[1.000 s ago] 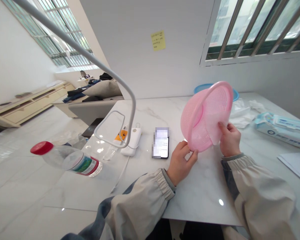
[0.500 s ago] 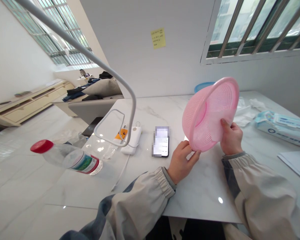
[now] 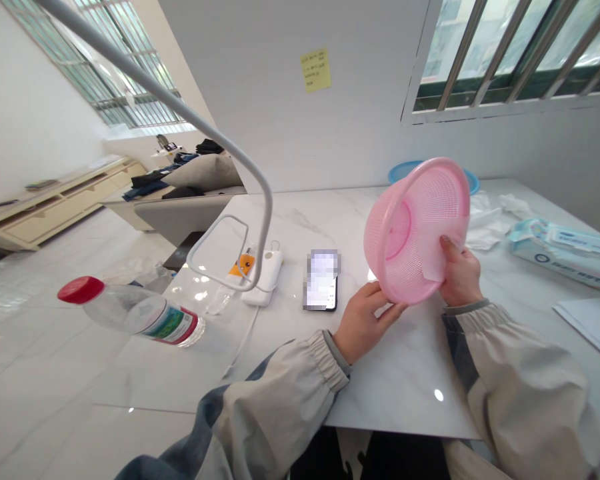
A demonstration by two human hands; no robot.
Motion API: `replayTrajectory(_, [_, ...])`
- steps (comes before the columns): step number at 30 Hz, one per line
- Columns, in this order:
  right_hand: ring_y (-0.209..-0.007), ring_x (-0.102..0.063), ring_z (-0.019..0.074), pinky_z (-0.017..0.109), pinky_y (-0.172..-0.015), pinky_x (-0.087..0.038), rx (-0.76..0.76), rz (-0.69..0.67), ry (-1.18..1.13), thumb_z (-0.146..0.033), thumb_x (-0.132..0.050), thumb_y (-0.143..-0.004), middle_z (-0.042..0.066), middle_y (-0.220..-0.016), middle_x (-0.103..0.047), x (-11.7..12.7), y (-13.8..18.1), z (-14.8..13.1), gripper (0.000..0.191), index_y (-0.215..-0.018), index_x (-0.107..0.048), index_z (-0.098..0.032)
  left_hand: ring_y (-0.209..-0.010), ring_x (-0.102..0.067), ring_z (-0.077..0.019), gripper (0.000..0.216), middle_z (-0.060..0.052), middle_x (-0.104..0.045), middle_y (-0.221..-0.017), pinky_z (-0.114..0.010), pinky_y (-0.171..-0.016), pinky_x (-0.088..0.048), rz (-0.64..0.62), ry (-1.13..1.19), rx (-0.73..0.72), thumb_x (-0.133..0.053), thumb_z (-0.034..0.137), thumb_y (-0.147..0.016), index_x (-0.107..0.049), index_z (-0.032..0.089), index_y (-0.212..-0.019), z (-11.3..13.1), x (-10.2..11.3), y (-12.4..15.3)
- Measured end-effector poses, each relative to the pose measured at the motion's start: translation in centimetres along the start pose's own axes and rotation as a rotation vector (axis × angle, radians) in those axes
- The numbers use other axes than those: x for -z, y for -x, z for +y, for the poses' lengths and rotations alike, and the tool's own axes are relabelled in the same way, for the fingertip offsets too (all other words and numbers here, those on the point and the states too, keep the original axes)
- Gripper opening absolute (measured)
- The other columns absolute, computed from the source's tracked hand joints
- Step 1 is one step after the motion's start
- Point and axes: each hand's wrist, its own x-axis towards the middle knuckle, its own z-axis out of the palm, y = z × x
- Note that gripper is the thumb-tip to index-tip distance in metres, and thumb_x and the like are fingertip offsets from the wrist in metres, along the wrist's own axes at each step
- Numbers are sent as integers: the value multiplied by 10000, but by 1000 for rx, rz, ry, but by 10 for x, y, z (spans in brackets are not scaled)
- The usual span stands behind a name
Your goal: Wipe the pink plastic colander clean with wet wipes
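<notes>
Your left hand [image 3: 363, 320] pinches lower rim of pink basket [image 3: 415, 230], tilted, right of phone [image 3: 321, 280]. Right hand [image 3: 463, 277] clamps white sheet [image 3: 433, 260] against inner wall. Sheet covers part only; how much is done, cannot tell.

Left hand [image 3: 363, 323] gripping tilted pink basket [image 3: 421, 213] at rim [image 3: 414, 296]; right hand [image 3: 463, 275] holding white sheet [image 3: 430, 255] against inside; phone [image 3: 321, 280] near left hand
</notes>
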Motion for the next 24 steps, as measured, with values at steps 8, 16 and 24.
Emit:
replayTrajectory(8, [-788, -742, 185, 258, -688, -675, -8, -1, 14, -352, -993, -659, 95, -1008, -810, -2, 4, -3, 463, -987, -775, -109, -1043, -758, -230, 246, -112, -807, -1145, -374, -966, -622, -38, 7, -19, -694, 391, -1036, -827, 185, -1056, -4, 0, 1])
replayTrajectory(16, [-783, -730, 204, 302, -650, -678, -6, -26, 121, -462, -1021, -625, 65, -987, -816, 4, 1, 0, 460, -913, -776, -200, -902, -789, -221, 392, -95, -839, -1007, -326, -840, -624, -143, -111, 28, -635, 525, -1045, -844, 194, -1043, -10, -1, 6])
replayTrajectory(24, [-764, -715, 175, 240, -640, -640, -15, -36, 110, -504, -1085, -446, 101, -965, -800, 3, 2, 1, 725, -963, -756, -116, -903, -796, -238, 477, -95, -846, -952, -333, -831, -616, -185, -261, -6, -591, 588, -1047, -853, 192, -995, -15, -3, 8])
